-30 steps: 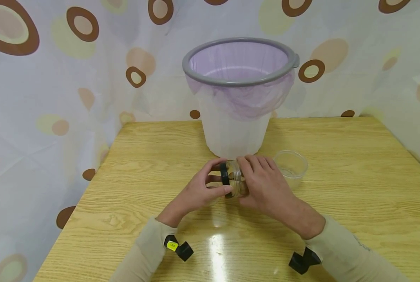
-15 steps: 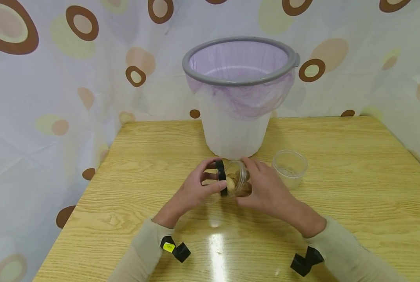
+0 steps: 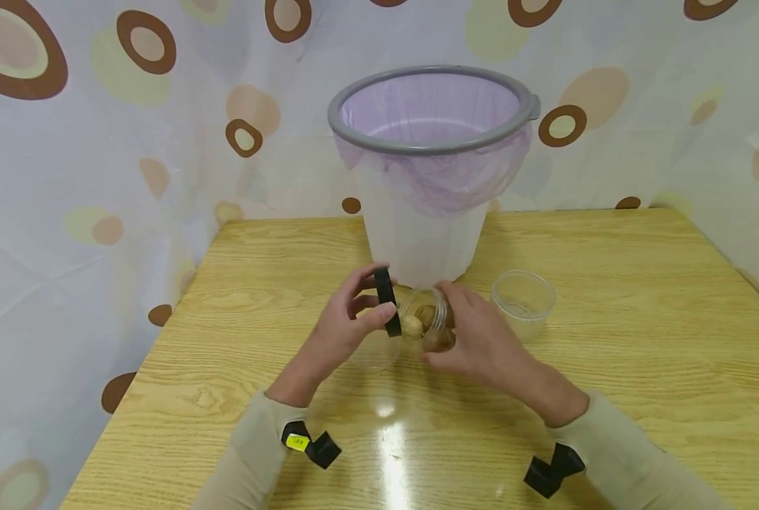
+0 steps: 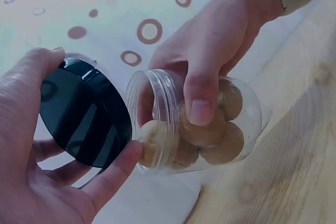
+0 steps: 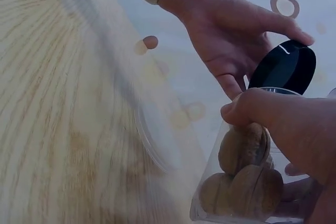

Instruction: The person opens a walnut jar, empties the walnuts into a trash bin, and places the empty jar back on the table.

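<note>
My left hand (image 3: 341,326) holds a black screw lid (image 3: 388,303) by its rim, between thumb and fingers, tilted on edge. Just to its right, my right hand (image 3: 491,350) grips a clear plastic jar (image 4: 252,111) lying on its side. The jar's mouth faces left, toward the lid, with a small gap between them. Several walnuts (image 5: 255,190) fill the jar, and one walnut (image 4: 153,142) sits right at the mouth. The left wrist view shows the right thumb pressing on the jar's wall; the palm hides part of its far side.
Behind the hands stands a white bin (image 3: 427,241) with a grey rim and purple liner. A clear round bowl (image 3: 523,315) is on the table right of the right hand. Another clear round object (image 3: 376,358) lies below the left hand. Patterned cloth (image 3: 182,127) surrounds the wooden table (image 3: 277,269).
The lid has come off the jar's mouth and moved left and up with the left hand. Walnuts now show at the mouth. The right hand keeps the jar in nearly the same place.
</note>
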`<state>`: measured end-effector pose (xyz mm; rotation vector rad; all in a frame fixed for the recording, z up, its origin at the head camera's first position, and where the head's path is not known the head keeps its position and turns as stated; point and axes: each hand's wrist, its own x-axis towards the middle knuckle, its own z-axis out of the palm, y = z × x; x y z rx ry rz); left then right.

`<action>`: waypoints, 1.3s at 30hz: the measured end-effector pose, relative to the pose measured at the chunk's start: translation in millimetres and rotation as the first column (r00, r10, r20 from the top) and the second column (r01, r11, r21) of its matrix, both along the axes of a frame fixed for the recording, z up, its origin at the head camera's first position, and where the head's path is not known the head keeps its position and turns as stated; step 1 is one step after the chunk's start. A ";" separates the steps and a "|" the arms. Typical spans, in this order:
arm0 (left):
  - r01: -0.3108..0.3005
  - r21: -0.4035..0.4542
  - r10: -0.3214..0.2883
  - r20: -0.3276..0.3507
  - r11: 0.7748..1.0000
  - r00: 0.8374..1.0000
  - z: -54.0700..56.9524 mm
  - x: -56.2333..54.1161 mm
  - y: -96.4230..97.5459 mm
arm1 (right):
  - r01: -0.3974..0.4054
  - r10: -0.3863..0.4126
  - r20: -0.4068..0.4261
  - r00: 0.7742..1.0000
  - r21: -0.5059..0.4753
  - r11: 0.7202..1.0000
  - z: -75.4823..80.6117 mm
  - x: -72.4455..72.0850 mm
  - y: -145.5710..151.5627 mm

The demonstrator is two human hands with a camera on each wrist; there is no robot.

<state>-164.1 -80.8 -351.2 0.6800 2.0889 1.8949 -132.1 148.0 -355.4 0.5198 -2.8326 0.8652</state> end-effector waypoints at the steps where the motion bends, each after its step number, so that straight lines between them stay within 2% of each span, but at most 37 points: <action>1: 0.012 0.009 -0.012 0.005 1.000 1.000 0.3 -0.3 -0.2 | 0.000 0.000 0.004 1.000 -0.005 1.000 -0.4 0.3 0.1; 3: 0.038 0.014 -0.039 0.017 0.999 0.999 0.8 -0.3 -0.6 | 0.006 -0.006 0.012 1.000 -0.004 1.000 -0.6 0.5 0.4; 6: 0.067 -0.004 -0.067 0.032 0.998 0.997 1.2 0.8 -0.5 | 0.013 -0.012 -0.021 1.000 0.035 0.999 -1.0 -0.5 1.1; 10: 0.102 -0.070 -0.098 0.056 0.992 0.994 0.5 3.3 2.2 | -0.005 0.018 -0.112 0.994 0.113 0.994 -1.9 -1.1 1.5; 15: 0.135 -0.126 -0.124 0.089 0.983 0.988 -1.1 5.3 6.9 | -0.045 0.086 -0.229 0.970 0.178 0.983 -2.6 -0.4 0.3; 22: 0.094 -0.131 -0.092 0.021 0.987 0.996 2.4 4.8 3.2 | -0.032 0.070 -0.206 0.976 0.182 0.983 1.8 -1.0 0.3; 26: 0.068 -0.135 -0.067 0.006 0.989 0.998 1.1 3.8 -3.5 | -0.031 0.069 -0.203 0.977 0.186 0.982 2.3 -1.8 1.2; 30: 0.035 -0.165 -0.033 0.013 0.986 0.999 -3.7 1.3 -11.1 | -0.015 0.069 -0.234 0.970 0.226 0.974 2.2 -2.8 4.0; 34: -0.012 -0.256 0.014 0.009 0.967 1.000 -8.1 -0.6 -15.5 | 0.018 0.057 -0.255 0.965 0.283 0.959 3.4 -3.3 7.5; 39: -0.066 -0.377 0.059 -0.030 0.924 0.998 -12.3 -2.3 -20.0 | 0.031 0.046 -0.251 0.967 0.295 0.955 4.8 -3.3 9.7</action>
